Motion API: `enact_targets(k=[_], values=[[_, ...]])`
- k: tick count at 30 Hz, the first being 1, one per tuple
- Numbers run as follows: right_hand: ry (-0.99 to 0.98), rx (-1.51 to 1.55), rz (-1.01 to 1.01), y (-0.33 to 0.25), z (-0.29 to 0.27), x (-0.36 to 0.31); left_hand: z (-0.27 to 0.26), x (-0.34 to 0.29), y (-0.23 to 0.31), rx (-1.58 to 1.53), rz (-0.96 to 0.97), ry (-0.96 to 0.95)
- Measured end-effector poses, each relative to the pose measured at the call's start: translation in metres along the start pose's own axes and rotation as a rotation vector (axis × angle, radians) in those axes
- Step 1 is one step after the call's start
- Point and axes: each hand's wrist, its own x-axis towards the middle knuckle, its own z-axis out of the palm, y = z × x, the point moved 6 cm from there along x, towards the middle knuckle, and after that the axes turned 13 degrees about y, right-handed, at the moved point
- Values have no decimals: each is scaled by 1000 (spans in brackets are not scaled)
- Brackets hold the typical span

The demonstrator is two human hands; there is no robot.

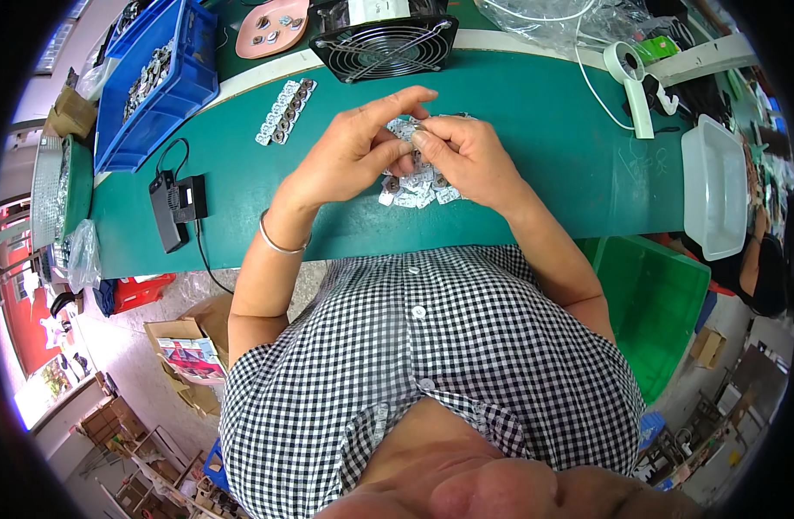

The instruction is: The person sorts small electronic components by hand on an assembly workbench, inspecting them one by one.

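Over the green table my left hand (352,149) and my right hand (472,157) meet at a small silvery-white piece (404,129). My right thumb and fingers pinch its right side. On its left side are my left thumb and curled fingers, while the left index finger reaches out above it. The fingers cover much of the piece, so its exact kind is unclear. Just below my hands lies a loose pile of similar flat silvery-white pieces (418,192), some with round brownish parts. To the left, more such pieces with round dark parts lie in neat rows (286,112).
A black fan (384,54) and a pink tray (273,41) with several small round parts stand at the back. A blue bin (189,73) of parts and a black power adapter (179,203) are left. A white tub (713,186) and a pale handheld fan (630,82) are right.
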Motion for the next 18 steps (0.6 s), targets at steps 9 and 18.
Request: enact_targets(k=[9, 18], values=[[175, -45, -103, 3, -10, 15, -11, -1, -2, 103, 111, 199], [144, -54, -89, 3, -7, 20, -17, -4, 10, 485, 522, 391]])
